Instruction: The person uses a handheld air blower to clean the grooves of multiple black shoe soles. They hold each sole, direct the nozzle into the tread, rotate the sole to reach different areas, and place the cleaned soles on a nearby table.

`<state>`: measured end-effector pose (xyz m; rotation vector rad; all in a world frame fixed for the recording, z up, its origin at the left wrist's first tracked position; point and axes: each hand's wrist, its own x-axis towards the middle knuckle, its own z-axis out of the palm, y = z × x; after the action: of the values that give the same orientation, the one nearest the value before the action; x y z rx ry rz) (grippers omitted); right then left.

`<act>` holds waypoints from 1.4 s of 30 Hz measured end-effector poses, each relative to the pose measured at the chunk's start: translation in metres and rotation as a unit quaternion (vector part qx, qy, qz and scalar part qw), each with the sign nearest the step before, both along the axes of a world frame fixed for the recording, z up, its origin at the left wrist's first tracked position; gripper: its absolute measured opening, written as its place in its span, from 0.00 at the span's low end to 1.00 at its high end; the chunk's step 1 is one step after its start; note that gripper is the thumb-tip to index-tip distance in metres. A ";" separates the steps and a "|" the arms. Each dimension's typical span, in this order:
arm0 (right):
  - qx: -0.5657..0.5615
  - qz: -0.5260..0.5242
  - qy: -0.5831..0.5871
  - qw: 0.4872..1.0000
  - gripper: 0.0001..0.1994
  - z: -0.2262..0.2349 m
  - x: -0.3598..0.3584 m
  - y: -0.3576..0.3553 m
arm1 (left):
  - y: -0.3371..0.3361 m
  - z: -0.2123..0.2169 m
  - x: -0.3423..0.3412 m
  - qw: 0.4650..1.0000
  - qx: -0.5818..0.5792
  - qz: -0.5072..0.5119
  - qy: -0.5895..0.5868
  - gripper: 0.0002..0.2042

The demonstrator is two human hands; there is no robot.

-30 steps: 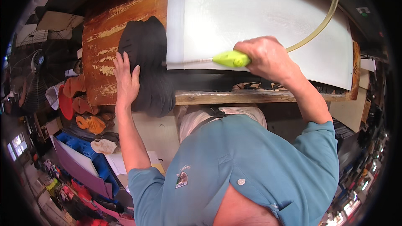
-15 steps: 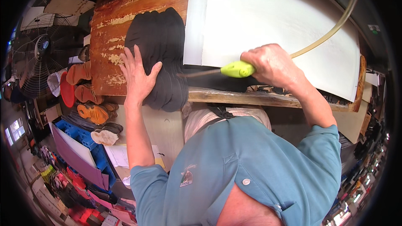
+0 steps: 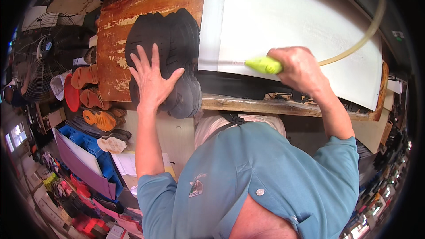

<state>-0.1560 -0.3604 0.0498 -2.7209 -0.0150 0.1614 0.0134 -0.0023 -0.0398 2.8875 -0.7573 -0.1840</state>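
**Clerk:** Item one, your left hand?

**Me:** My left hand (image 3: 152,79), open, fingers spread, palm flat on a stack of black sole-shaped cut-outs (image 3: 172,48). The stack lies fanned on the worn, orange-brown part of the worktop (image 3: 119,26), its lower end hanging over the wooden front edge (image 3: 248,104).

**Clerk:** Item two, the right?

**Me:** My right hand (image 3: 299,68), closed around a yellow-green handled tool (image 3: 264,65). A thin metal tip runs from the handle toward the left, lying across a large white sheet (image 3: 292,13) near its lower left corner. A pale yellowish hose (image 3: 367,35) leaves the back of the tool and curves up and away to the right over the sheet.

**Clerk:** Position of the sheet against the stack?

**Me:** Just beside it. The sheet's left edge meets the right side of the black stack; whether it overlaps, I cannot tell.

**Clerk:** Surroundings?

**Me:** To my left, below the worktop: orange and tan shoe soles (image 3: 95,102) in loose piles, a standing fan (image 3: 37,57), blue crates (image 3: 95,148) with a purple board (image 3: 82,170) leaning by them. I am in a teal shirt (image 3: 265,181).
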 end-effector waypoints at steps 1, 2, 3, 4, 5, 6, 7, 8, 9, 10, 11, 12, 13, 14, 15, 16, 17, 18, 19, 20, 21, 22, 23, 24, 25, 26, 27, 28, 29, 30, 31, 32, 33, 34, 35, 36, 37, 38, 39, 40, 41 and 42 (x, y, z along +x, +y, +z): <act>-0.009 0.000 -0.012 1.000 0.09 0.001 0.000 0.000 | 0.004 0.000 0.003 1.000 -0.005 0.009 0.002 0.56; -0.026 -0.010 -0.020 0.999 0.09 0.002 0.000 -0.001 | 0.009 0.001 0.007 1.000 -0.001 0.008 -0.001 0.56; -0.008 0.001 -0.008 1.000 0.09 0.002 0.001 0.000 | 0.014 0.000 0.011 1.000 0.008 0.011 -0.006 0.56; 0.004 0.004 -0.008 1.000 0.09 0.003 0.001 0.001 | 0.017 0.000 0.014 1.000 0.022 0.019 -0.003 0.56; 0.017 0.012 0.001 1.000 0.09 0.003 0.002 0.004 | 0.020 -0.002 0.016 1.000 0.012 0.016 -0.007 0.57; 0.013 0.014 -0.024 1.000 0.08 0.002 0.004 0.007 | 0.022 -0.004 0.016 1.000 0.002 0.011 -0.013 0.55; 0.009 0.021 -0.040 0.999 0.07 0.000 0.008 0.010 | 0.023 -0.006 0.016 1.000 -0.008 0.010 -0.016 0.53; 0.001 0.021 -0.052 0.998 0.07 -0.003 0.013 0.013 | 0.025 -0.007 0.016 0.999 -0.031 -0.010 -0.038 0.51; 0.006 0.063 -0.020 0.998 0.07 -0.005 0.016 0.017 | 0.028 -0.008 0.019 0.999 -0.030 -0.003 -0.029 0.49; 0.032 0.073 0.008 0.997 0.07 -0.008 0.020 0.020 | 0.032 -0.008 0.021 0.998 -0.043 -0.015 -0.037 0.46; 0.033 0.034 -0.020 0.999 0.07 -0.011 0.027 0.022 | 0.037 -0.008 0.025 0.997 -0.056 -0.026 -0.046 0.44; 0.034 -0.001 -0.043 0.999 0.07 -0.014 0.033 0.023 | 0.043 -0.008 0.030 0.992 -0.098 -0.034 -0.075 0.38; 0.044 -0.021 -0.066 0.997 0.09 -0.017 0.041 0.024 | 0.050 -0.008 0.036 0.987 -0.157 -0.006 -0.040 0.37; 0.040 0.019 -0.024 0.999 0.08 -0.018 0.044 0.026 | 0.057 -0.009 0.042 0.976 -0.216 0.017 -0.012 0.37; 0.034 0.056 -0.002 0.998 0.08 -0.019 0.047 0.029 | 0.062 -0.012 0.044 0.972 -0.229 0.037 -0.028 0.36; 0.028 0.095 0.018 0.995 0.08 -0.019 0.050 0.031 | 0.067 -0.014 0.047 0.983 -0.172 0.033 -0.049 0.37; 0.043 0.087 0.017 0.995 0.07 -0.019 0.051 0.032 | 0.069 -0.018 0.048 0.988 -0.129 0.027 -0.076 0.37; 0.027 0.058 -0.002 0.998 0.07 -0.018 0.052 0.032 | 0.070 -0.019 0.048 0.992 -0.081 0.028 -0.091 0.38; 0.017 0.040 -0.012 0.999 0.07 -0.016 0.051 0.032 | 0.068 -0.022 0.045 0.994 -0.042 0.028 -0.101 0.41; 0.008 0.023 -0.044 0.999 0.08 -0.014 0.051 0.031 | 0.065 -0.020 0.041 0.993 -0.069 0.036 -0.094 0.42; 0.014 0.054 -0.008 0.998 0.07 -0.010 0.047 0.029 | 0.061 -0.017 0.036 0.994 -0.077 0.047 -0.062 0.42; 0.021 0.056 -0.010 0.998 0.07 -0.007 0.044 0.027 | 0.055 -0.011 0.031 0.994 -0.084 0.064 -0.023 0.43; 0.025 0.053 -0.019 0.998 0.08 -0.004 0.040 0.026 | 0.048 -0.005 0.025 0.993 -0.105 0.049 0.001 0.44; 0.022 0.051 -0.013 0.998 0.08 -0.002 0.037 0.025 | 0.038 0.001 0.016 0.993 -0.108 0.033 0.037 0.48; 0.007 0.009 -0.024 1.000 0.08 0.001 0.034 0.022 | 0.026 0.004 0.004 0.997 -0.073 0.016 0.034 0.51; 0.012 0.016 -0.015 1.000 0.08 0.003 0.031 0.022 | 0.013 0.006 -0.007 0.999 -0.046 0.004 0.024 0.55; 0.017 0.021 -0.007 1.000 0.08 0.005 0.028 0.022 | 0.002 0.009 -0.016 0.999 -0.031 0.000 0.019 0.58; 0.023 0.024 0.002 0.999 0.08 0.006 0.026 0.022 | -0.007 0.010 -0.023 1.000 -0.016 -0.007 0.026 0.62; 0.003 0.034 0.031 0.999 0.08 0.006 0.025 0.022 | -0.013 0.010 -0.025 1.000 -0.012 -0.005 0.025 0.65; -0.002 0.011 0.026 1.000 0.08 0.006 0.024 0.022 | -0.016 0.011 -0.026 1.000 -0.008 -0.002 0.020 0.65; -0.007 -0.008 0.027 1.000 0.08 0.005 0.025 0.023 | -0.016 0.011 -0.026 1.000 -0.007 0.002 0.022 0.64; -0.012 -0.026 0.027 0.999 0.08 0.003 0.026 0.023 | -0.015 0.010 -0.023 1.000 -0.017 0.004 0.016 0.64; 0.002 0.000 0.018 1.000 0.07 0.001 0.028 0.023 | -0.011 0.010 -0.021 1.000 -0.007 0.006 0.025 0.64; 0.016 0.024 0.009 1.000 0.07 -0.001 0.031 0.025 | -0.007 0.010 -0.019 1.000 -0.009 0.005 0.027 0.64; 0.027 0.048 0.007 0.998 0.06 -0.004 0.035 0.025 | -0.003 0.009 -0.016 0.999 -0.031 -0.012 0.005 0.63; 0.010 0.028 -0.019 0.999 0.06 -0.007 0.040 0.026 | 0.001 0.007 -0.013 0.999 -0.043 -0.005 0.018 0.62; -0.008 0.009 -0.035 0.999 0.05 -0.011 0.046 0.027 | 0.004 0.005 -0.011 0.997 -0.074 -0.011 0.008 0.61; -0.032 -0.011 -0.050 0.998 0.05 -0.014 0.053 0.029 | 0.007 0.002 -0.009 0.995 -0.096 -0.009 0.015 0.60; -0.037 -0.003 -0.010 0.999 0.05 -0.019 0.060 0.033 | 0.011 0.000 -0.008 0.994 -0.110 -0.017 -0.005 0.52; -0.016 -0.004 -0.022 1.000 0.05 -0.021 0.065 0.035 | 0.014 -0.002 -0.004 0.991 -0.129 -0.006 -0.021 0.49; -0.003 -0.011 -0.019 1.000 0.04 -0.024 0.070 0.038 | 0.017 -0.005 0.001 0.989 -0.147 0.005 -0.030 0.46; 0.012 -0.010 -0.027 0.999 0.04 -0.025 0.074 0.040 | 0.020 -0.008 0.003 0.985 -0.171 0.034 -0.021 0.43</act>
<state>-0.0823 -0.3204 0.0245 -2.6991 -0.0056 0.0802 0.0169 0.0177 -0.0475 2.5922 -0.6251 0.0144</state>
